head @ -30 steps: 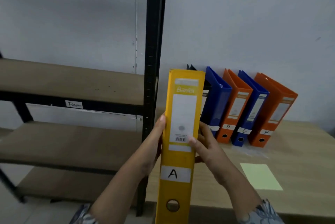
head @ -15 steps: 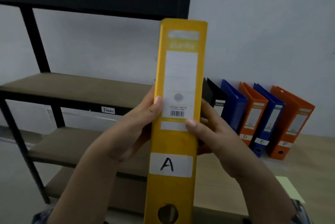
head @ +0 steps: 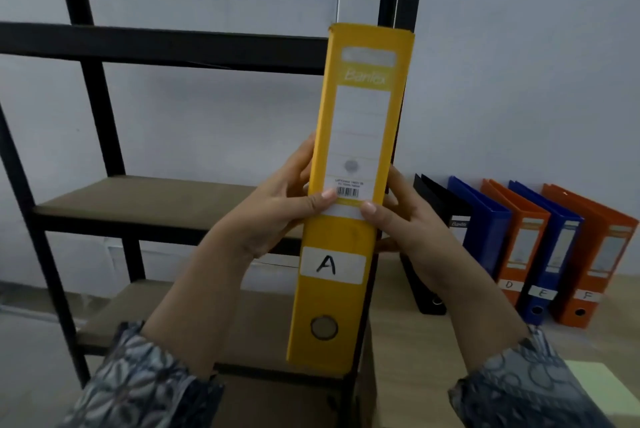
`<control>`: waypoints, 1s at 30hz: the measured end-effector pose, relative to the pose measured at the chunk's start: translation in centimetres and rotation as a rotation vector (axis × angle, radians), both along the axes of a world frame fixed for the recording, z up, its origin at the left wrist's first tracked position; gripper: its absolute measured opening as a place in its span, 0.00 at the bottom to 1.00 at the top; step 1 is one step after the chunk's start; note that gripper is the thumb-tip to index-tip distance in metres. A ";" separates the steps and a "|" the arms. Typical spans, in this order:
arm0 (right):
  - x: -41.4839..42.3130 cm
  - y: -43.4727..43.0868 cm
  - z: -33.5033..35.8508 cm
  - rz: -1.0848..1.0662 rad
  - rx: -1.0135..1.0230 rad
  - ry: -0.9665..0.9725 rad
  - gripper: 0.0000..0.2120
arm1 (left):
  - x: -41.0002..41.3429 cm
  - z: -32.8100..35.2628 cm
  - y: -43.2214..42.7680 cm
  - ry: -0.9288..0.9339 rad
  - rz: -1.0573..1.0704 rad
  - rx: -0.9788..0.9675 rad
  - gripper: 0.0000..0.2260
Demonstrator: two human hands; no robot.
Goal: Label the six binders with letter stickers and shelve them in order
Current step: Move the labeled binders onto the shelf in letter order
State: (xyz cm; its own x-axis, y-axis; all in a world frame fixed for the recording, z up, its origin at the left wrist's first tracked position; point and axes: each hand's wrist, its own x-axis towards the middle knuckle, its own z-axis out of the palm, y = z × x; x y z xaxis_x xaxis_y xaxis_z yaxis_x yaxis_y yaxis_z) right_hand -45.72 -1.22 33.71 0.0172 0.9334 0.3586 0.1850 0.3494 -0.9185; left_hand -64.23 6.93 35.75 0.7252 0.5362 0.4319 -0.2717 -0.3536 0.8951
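Since half a second earlier, both hands, left hand (head: pixel 277 209) and right hand (head: pixel 412 230), had carried the yellow binder A (head: pixel 349 192) higher, clamping its sides before the bare shelf (head: pixel 145 199). Five binders (head: pixel 526 247) waited at three o'clock; none was shelved.

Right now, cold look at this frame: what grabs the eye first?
The yellow binder marked A, upright at centre frame with its spine to the camera, held between the left hand and the right hand. Behind it stands a black metal shelf rack with bare brown boards. At right, five more binders in black, blue and orange lean in a row on the wooden table against the wall.
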 end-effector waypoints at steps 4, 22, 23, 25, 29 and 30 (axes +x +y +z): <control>0.1 2.6 0.1 -0.008 -0.001 0.003 0.41 | 0.3 -0.1 3.6 0.002 -0.058 0.012 0.41; 5.6 13.6 -1.0 -0.312 -0.015 -0.070 0.35 | 8.1 -2.0 16.7 0.145 0.091 0.129 0.40; 5.8 14.2 -1.1 -0.358 0.002 -0.093 0.35 | 8.5 -2.1 17.3 0.144 0.114 0.134 0.40; 6.1 15.2 -1.1 -0.485 0.047 -0.176 0.34 | 9.3 -2.1 18.3 0.148 0.172 0.155 0.39; 6.4 17.2 -1.5 -0.753 0.141 -0.429 0.31 | 11.0 -2.3 20.0 0.156 0.278 0.207 0.37; 6.6 17.6 -1.5 -0.813 0.153 -0.481 0.30 | 11.5 -2.3 20.5 0.157 0.291 0.208 0.38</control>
State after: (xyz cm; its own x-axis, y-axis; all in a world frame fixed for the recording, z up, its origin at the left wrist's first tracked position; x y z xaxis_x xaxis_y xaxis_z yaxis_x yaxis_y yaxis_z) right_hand -39.14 16.40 32.20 0.4580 0.6436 0.6132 0.7698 0.0577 -0.6356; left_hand -52.72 27.39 33.42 0.6211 0.6422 0.4493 0.0011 -0.5739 0.8189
